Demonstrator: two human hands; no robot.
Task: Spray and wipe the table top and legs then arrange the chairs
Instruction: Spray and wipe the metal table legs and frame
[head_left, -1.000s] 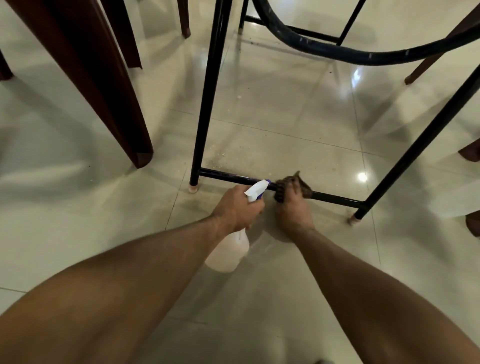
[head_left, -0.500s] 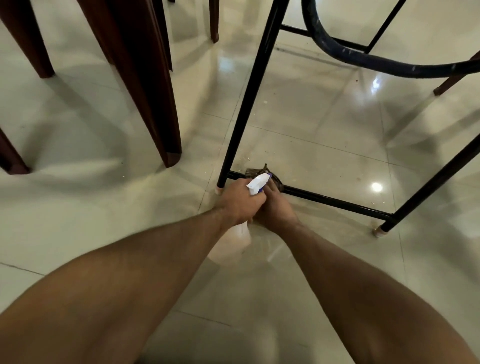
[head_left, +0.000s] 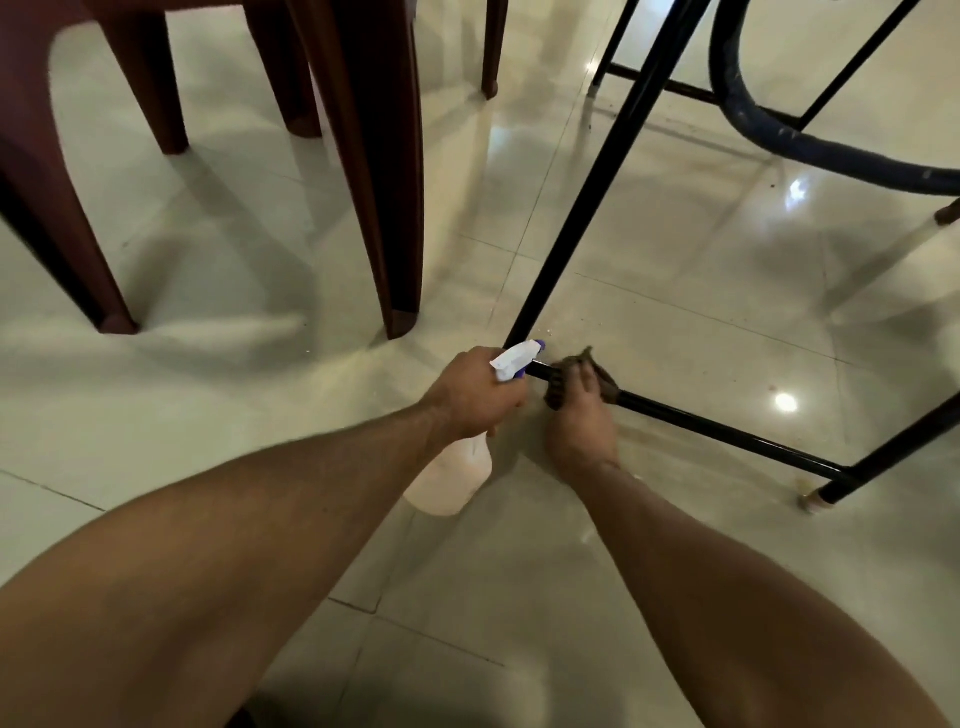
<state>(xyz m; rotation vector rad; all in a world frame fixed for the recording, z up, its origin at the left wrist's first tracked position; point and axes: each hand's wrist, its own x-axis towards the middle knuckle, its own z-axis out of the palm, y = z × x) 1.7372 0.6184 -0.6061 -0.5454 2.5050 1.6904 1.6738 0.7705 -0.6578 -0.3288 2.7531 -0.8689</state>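
I look down under the table at its black metal frame. A low black crossbar runs along the floor between a slanted black leg and a second leg at the right. My left hand grips a white spray bottle with a white and purple nozzle, held just left of the bar's left end. My right hand holds a dark brown cloth wrapped on the crossbar close to the left leg.
Dark red plastic chair legs stand on the glossy tiled floor to the left and behind. A curved blue-black tube of the frame hangs at the upper right. Another chair foot shows at the right edge.
My right hand slid the cloth left along the crossbar to the left leg, then slightly back right. The left hand kept the bottle beside it. My view shifted left.
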